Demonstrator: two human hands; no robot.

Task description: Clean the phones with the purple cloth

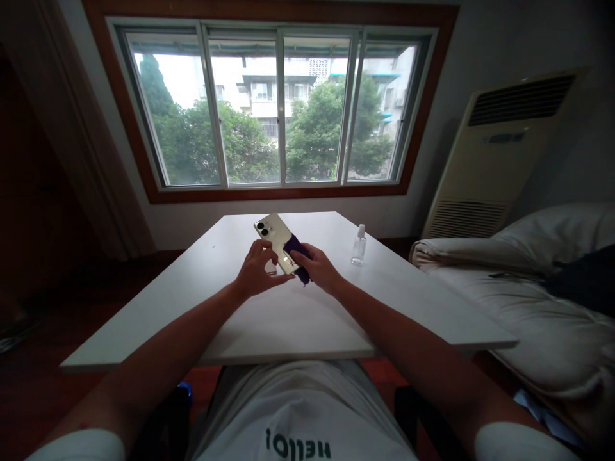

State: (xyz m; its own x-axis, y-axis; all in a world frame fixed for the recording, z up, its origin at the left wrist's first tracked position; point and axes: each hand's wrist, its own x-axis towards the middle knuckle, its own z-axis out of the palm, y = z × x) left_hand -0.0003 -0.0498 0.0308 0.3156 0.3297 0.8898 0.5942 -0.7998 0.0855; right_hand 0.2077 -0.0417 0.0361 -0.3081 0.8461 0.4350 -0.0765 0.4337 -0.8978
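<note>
A pale gold smartphone (277,232) is held above the table, its back with the camera lenses facing me. My left hand (257,269) grips the phone's left and lower edges between thumb and fingers. A dark purple cloth (294,245) lies folded over the phone's right side. My right hand (317,264) pinches this cloth, with the thumb pressing it on the phone's back; a loose end hangs below. Part of the cloth is hidden under my right fingers.
The white table (288,326) spans the space before me. On its right half stands a clear spray bottle (359,246) with a white cap. A cushioned sofa (538,307) is at the right, near a floor-standing air conditioner (494,153). Beyond the table is a window (281,109).
</note>
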